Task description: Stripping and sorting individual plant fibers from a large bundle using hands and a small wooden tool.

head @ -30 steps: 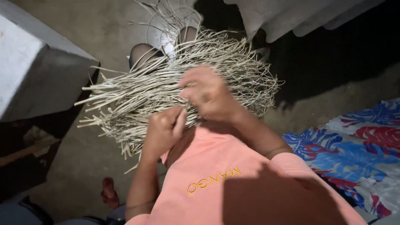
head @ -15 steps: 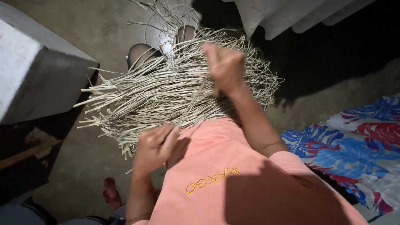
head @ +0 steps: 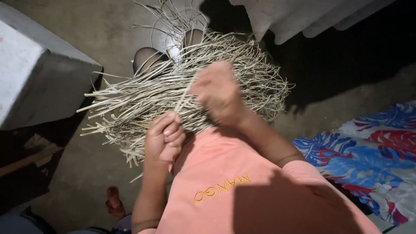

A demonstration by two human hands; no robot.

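Note:
A big loose bundle of pale dry cane strips (head: 143,93) lies across my lap, its cut ends fanning out to the left. My left hand (head: 165,138) is closed around the near end of a few strips at the bundle's lower edge. My right hand (head: 216,91) is blurred in motion above the middle of the bundle, its fingers pinched on thin strips that run down toward my left hand. My salmon-coloured shirt (head: 242,190) fills the lower middle of the view and hides the rest of my lap.
A grey concrete block (head: 39,73) stands at the left. A blue, red and white patterned cloth (head: 368,160) lies on the ground at the right. A bare foot (head: 113,201) shows at the bottom left, and pale fabric hangs at the top right.
My right hand has dropped from the far edge of the bundle back to its middle. My left hand has risen from near my shirt to close on the strip ends.

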